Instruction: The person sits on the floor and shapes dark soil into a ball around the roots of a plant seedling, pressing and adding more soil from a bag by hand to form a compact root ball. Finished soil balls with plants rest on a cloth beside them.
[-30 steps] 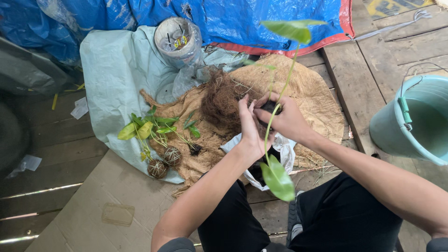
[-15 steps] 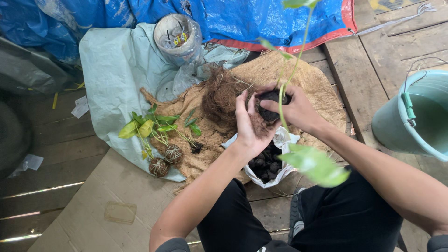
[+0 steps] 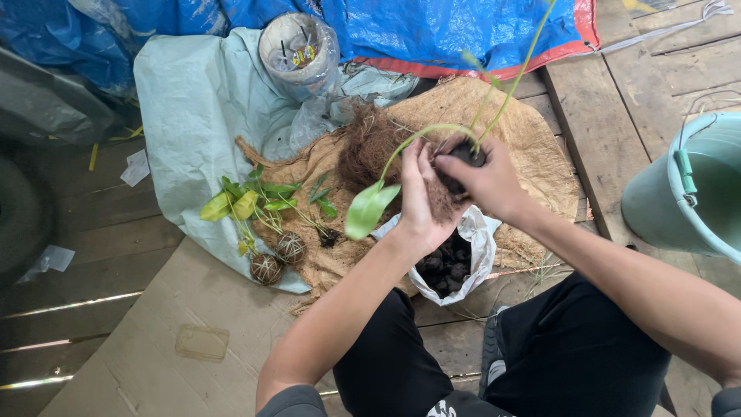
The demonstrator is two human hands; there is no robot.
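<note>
Both hands meet over the burlap [image 3: 532, 131], which serves here as the landmark. The left hand [image 3: 421, 205] is cupped, palm turned inward, pressed against brown fibre around the root ball [image 3: 461, 158]; the right hand [image 3: 486, 181] wraps the ball from the other side, fingers closed on it. So the plant [image 3: 370, 208] is held between them, above the near edge of the burlap — one leaf droops left on a curved stalk, and a thin stem rises up out of the top of the view.

Directly under the hands, at the burlap's near edge, a white bag [image 3: 478, 239] stands open with dark lumps inside. A heap of brown fibre [image 3: 367, 147] sits on the burlap just left of the hands. Further left, at the burlap's left edge, lie small plants [image 3: 262, 205] with two wrapped balls [image 3: 278, 259] beside them — well apart from the hands.

Beyond the burlap's far edge lies a blue tarp [image 3: 432, 31], with a plastic-wrapped roll [image 3: 299, 50] standing on a pale sheet [image 3: 193, 108]. To the right of the burlap there are bare floor planks [image 3: 610, 131], then a teal bucket [image 3: 695, 193] at the frame's edge. Flat cardboard [image 3: 139, 347] lies left of the person's knees.
</note>
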